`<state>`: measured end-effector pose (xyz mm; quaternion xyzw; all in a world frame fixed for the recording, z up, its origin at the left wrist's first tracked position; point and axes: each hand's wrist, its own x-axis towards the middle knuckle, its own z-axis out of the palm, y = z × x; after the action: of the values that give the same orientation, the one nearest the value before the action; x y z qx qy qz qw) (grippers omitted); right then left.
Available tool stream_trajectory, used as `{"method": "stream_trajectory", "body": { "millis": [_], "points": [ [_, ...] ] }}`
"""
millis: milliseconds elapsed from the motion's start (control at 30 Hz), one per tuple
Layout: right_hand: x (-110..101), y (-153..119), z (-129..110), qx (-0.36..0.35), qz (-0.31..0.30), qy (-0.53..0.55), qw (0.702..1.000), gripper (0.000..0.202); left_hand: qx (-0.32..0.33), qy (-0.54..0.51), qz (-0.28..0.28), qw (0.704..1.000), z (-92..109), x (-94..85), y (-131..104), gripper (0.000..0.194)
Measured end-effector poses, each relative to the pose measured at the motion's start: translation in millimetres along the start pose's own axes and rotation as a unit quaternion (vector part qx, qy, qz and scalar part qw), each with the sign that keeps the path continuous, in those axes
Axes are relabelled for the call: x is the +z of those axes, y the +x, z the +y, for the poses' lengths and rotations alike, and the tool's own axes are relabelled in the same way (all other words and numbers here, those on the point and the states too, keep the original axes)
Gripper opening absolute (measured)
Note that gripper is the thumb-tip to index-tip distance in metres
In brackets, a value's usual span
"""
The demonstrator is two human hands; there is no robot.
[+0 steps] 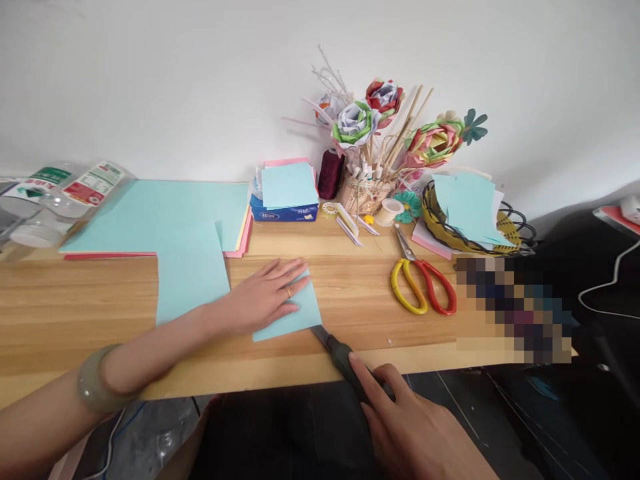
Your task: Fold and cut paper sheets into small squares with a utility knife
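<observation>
My left hand lies flat, fingers stretched out, pressing down a folded-looking piece of light blue paper on the table. A ring and a bangle are on that hand and arm. In my right hand is a knife with a dark green handle, gripped with the index finger along its top. Its blade tip touches or lies just under the paper's lower right corner; I cannot tell which. Left of my left hand, a larger light blue sheet lies partly beneath the forearm.
Red-and-yellow scissors lie to the right. At the back are a stack of coloured paper, plastic bottles, a blue tissue pack, paper flowers in a holder and a basket of paper. The wooden table's front edge is close.
</observation>
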<state>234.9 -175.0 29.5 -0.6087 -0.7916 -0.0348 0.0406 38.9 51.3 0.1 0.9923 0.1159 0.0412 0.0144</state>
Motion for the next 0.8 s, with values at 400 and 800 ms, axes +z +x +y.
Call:
{"method": "stream_trajectory", "body": {
  "millis": [400,800],
  "points": [
    [6.3,-6.2,0.1,0.019,0.026,-0.016,0.999,0.042,-0.019,-0.017,-0.084,0.996,0.1,-1.5,1.2,0.062],
    [5.6,-16.7,16.1,0.011,-0.034,0.049,0.998,0.043,-0.015,-0.031,-0.074,0.997,-1.6,1.7,1.1,0.061]
  ]
}}
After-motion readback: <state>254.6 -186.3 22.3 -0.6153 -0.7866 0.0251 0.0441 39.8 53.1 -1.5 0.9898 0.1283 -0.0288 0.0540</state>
